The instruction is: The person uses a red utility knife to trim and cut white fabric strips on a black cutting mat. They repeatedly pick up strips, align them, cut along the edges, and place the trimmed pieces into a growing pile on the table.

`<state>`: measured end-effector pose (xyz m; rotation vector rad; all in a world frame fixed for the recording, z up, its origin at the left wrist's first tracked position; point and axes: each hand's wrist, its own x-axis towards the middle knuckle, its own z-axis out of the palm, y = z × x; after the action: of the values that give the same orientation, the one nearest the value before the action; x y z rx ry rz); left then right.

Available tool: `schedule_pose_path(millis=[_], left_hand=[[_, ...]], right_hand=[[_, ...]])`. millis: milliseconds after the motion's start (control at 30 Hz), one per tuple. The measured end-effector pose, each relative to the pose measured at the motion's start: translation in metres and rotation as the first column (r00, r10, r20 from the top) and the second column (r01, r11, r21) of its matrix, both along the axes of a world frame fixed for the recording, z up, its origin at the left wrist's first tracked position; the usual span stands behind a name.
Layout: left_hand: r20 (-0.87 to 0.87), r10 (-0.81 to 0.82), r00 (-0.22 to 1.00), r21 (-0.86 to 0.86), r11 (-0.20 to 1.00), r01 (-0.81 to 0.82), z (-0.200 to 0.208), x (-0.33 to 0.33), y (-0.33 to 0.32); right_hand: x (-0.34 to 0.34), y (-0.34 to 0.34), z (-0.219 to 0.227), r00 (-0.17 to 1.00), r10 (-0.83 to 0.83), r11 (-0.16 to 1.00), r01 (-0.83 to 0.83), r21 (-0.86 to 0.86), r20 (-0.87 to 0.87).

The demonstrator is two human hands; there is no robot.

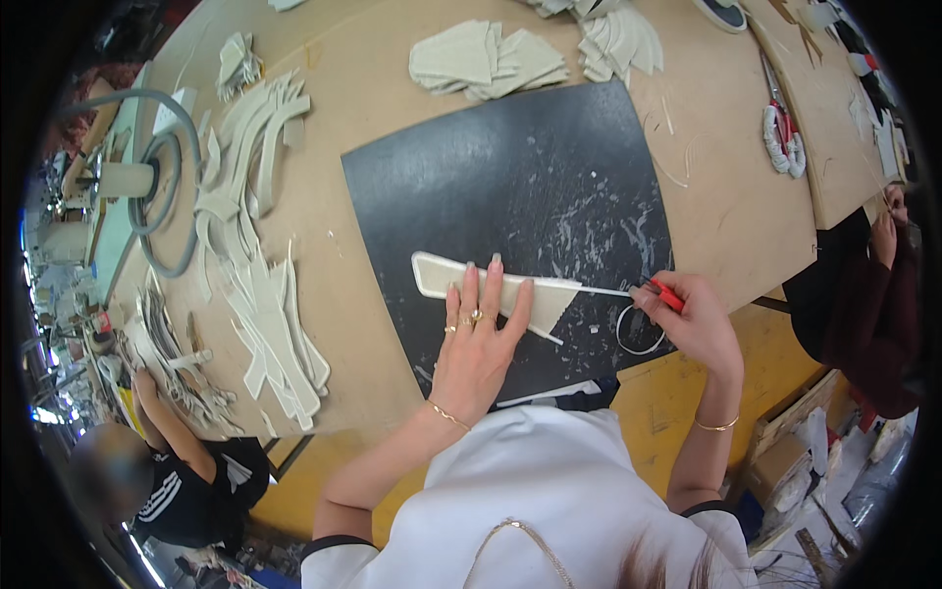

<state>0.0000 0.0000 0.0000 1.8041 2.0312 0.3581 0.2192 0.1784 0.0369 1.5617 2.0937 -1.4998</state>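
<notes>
Fingers spread, the left hand (476,346) rests on the tapered, white-edged beige fabric piece (433,279) beneath them, likely to steady it, while the right hand (701,326) clasps a red-handled tool (669,296) beside a thin white strip (603,291).

The left hand (476,348) covers the middle of the cream piece (551,302), hiding that stretch of its surface; toward three o'clock the right hand (695,322) hides much of the red tool (668,295), whose kind cannot be told; the white strip (603,291) runs out of sight at that hand; pale flecks (594,175) on the black mat (471,177) are too small to identify; at eleven o'clock a white item (285,4) is cut by the top edge; at eight o'clock a co-worker's head (113,473) is blurred; at three the dark rim crops a maroon-sleeved person (868,304); at six the white shirt (540,481) leaves the lower edge and hides part of the bench's (353,344) near side.
</notes>
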Motion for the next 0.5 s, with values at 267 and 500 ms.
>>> schedule_pose_path(millis=[267, 500], left_hand=[[0.060, 0.036, 0.998, 0.034, 0.999, -0.038, -0.001, 0.000, 0.001], [-0.023, 0.009, 1.000, 0.047, 0.999, -0.008, -0.003, 0.002, -0.001]], right_hand=[[-0.009, 0.002, 0.035, 0.998, 0.031, 0.986, -0.022, 0.165, -0.051], [-0.053, -0.025, 0.056, 0.919, 0.295, 0.878, -0.154, 0.453, -0.260]])
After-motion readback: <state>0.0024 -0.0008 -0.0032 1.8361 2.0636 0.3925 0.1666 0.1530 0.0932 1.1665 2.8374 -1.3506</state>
